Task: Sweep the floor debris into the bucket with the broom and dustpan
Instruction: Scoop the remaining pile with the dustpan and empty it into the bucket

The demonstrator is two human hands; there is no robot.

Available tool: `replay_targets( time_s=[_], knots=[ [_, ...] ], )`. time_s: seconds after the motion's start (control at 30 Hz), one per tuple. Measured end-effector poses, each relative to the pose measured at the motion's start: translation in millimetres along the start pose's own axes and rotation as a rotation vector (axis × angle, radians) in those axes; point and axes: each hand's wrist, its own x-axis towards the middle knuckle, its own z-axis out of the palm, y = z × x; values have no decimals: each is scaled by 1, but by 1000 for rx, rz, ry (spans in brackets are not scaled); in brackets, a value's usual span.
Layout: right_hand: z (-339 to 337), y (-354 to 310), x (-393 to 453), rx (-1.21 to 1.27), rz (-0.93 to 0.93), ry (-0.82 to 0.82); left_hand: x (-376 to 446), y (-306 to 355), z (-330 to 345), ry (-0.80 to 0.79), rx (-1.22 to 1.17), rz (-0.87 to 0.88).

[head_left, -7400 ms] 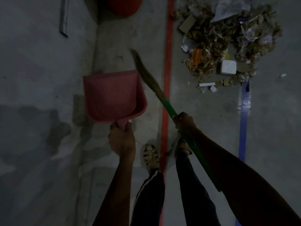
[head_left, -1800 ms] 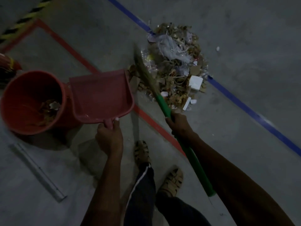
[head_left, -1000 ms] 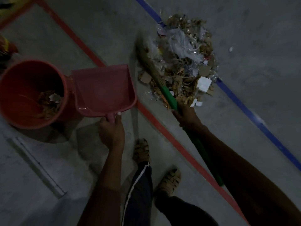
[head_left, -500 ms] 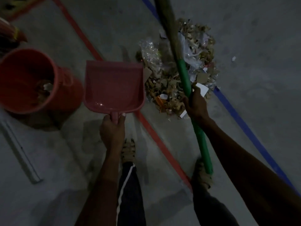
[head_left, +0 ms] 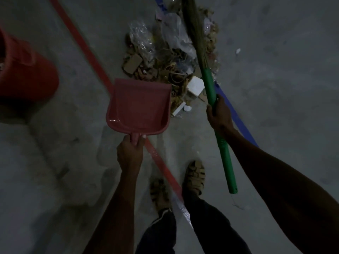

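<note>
- Head view, looking down at a dim concrete floor (head_left: 275, 88); only one view is given.
- The left hand (head_left: 130, 154) has its fingers curled around the short handle of a pink dustpan (head_left: 139, 107), whose open mouth points toward the debris pile (head_left: 165, 57).
- The right hand (head_left: 219, 114) grips the green handle of a broom (head_left: 211, 88), fingers wrapped around it; the straw bristles stretch over the far side of the pile.
- The pile, of cardboard scraps, clear plastic and a white block, lies just beyond the dustpan.
- A red bucket (head_left: 27, 79) stands at the left edge, well apart from the pile.
- A red floor line (head_left: 88, 52) and a blue floor line (head_left: 238, 116) cross the concrete.
- Two sandalled feet (head_left: 195, 176) straddle the red line.
</note>
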Motion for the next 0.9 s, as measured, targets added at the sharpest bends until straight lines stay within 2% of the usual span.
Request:
replay_targets(
  time_s=[0.27, 0.4, 0.57, 0.73, 0.9],
  knots=[
    [24, 72, -20, -15, 105, 90, -13, -62, 34, -217, 163, 129],
    [57, 107, -22, 13, 122, 93, -13, -101, 65, -237, 244, 111],
    [110, 153, -10, 49, 172, 120, -11, -158, 114, -234, 220, 32],
    [168, 187, 23, 70, 191, 201, 27, -198, 163, -244, 200, 67],
    [230, 207, 57, 117, 156, 245, 66, -228, 197, -248, 296, 108]
  ],
)
